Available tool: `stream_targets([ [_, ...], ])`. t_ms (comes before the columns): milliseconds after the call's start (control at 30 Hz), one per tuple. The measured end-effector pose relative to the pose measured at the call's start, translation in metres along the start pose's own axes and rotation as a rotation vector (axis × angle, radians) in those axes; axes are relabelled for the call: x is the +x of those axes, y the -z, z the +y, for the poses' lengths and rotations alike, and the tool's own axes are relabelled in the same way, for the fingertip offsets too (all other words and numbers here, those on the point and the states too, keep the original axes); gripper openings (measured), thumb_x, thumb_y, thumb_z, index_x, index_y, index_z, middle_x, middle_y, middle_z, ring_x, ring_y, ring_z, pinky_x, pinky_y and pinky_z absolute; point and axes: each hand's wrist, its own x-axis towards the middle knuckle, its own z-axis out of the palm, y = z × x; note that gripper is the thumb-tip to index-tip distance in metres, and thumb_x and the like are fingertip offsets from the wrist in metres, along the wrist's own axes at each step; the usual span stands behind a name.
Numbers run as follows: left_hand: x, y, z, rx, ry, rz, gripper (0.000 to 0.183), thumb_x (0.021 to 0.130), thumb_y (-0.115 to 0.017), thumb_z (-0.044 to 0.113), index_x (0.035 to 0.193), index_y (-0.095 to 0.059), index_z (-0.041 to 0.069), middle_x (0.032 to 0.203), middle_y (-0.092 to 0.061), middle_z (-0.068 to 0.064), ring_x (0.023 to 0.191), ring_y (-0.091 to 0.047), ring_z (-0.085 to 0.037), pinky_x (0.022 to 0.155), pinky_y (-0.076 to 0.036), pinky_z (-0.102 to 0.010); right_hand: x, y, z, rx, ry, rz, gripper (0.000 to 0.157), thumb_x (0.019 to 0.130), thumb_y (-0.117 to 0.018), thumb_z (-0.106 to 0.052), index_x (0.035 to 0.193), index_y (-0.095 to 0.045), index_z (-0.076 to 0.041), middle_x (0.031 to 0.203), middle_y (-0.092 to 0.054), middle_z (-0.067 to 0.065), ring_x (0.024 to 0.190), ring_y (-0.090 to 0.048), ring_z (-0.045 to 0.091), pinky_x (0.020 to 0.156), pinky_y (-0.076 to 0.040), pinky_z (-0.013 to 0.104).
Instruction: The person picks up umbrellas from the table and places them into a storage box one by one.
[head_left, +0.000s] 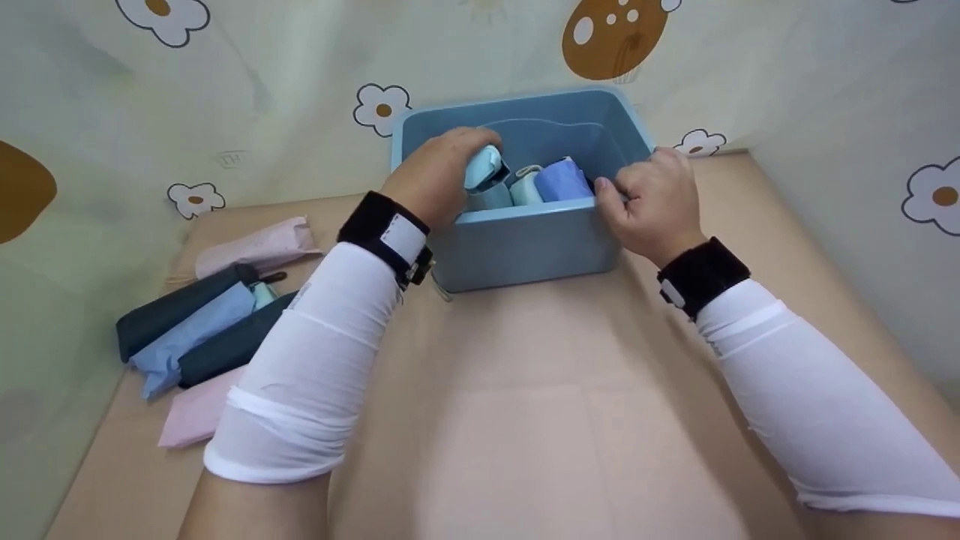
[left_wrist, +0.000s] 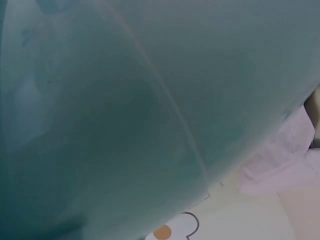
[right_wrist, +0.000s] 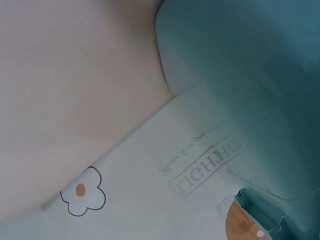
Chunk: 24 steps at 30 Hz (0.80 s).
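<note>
To my eye the work stood partway, with bundles both in and out of the blue bin (head_left: 525, 244), which sat on the brown table (head_left: 487, 450) at the upper middle of the frame. Over its near left corner, the person's left hand (head_left: 435, 169) had its fingers curled about a light-blue bundle (head_left: 482, 169), held within the bin's mouth and not let go. The right hand (head_left: 656, 199) was clamped on the rim at the near right corner. A mint bundle (head_left: 526, 189) and a violet-blue bundle (head_left: 562, 180) lay side by side inside, so those two were in the bin.

Outside it, at the left of the frame, I saw a pale pink bundle (head_left: 255, 247) uppermost, then a dark bundle (head_left: 187, 307), a sky-blue bundle (head_left: 199, 334), a scrap of mint green (head_left: 263, 294), a second dark bundle (head_left: 232, 345) and a lower pink bundle (head_left: 199, 409), partly behind the white left sleeve (head_left: 307, 367). Those were all apart from the bin; which way the bundles were travelling, I couldn't say
</note>
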Motion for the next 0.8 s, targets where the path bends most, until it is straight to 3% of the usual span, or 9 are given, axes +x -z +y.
stream_targets([
  [267, 0.002, 0.000, 0.001, 0.006, 0.025, -0.010, 0.063, 0.094, -0.068, -0.010, 0.141, -0.058, 0.030, 0.145, -0.060, 0.004, 0.128, -0.057, -0.016, 0.120, -0.043, -0.038, 0.000, -0.001, 0.001, 0.012, -0.003, 0.017, 0.058, 0.099, -0.049, -0.036, 0.052, -0.048, -0.004, 0.051, -0.042, 0.013, 0.066, -0.042, 0.035, 0.088, -0.040, 0.056],
  [800, 0.013, -0.004, -0.002, 0.012, 0.059, -0.053, 0.068, 0.098, -0.057, -0.013, 0.152, -0.051, 0.030, 0.153, -0.056, -0.001, 0.129, -0.057, -0.022, 0.121, -0.042, -0.042, 0.001, -0.002, 0.002, 0.007, 0.016, 0.023, 0.059, 0.100, -0.048, -0.037, 0.052, -0.049, -0.003, 0.051, -0.041, 0.012, 0.066, -0.043, 0.036, 0.087, -0.041, 0.057],
])
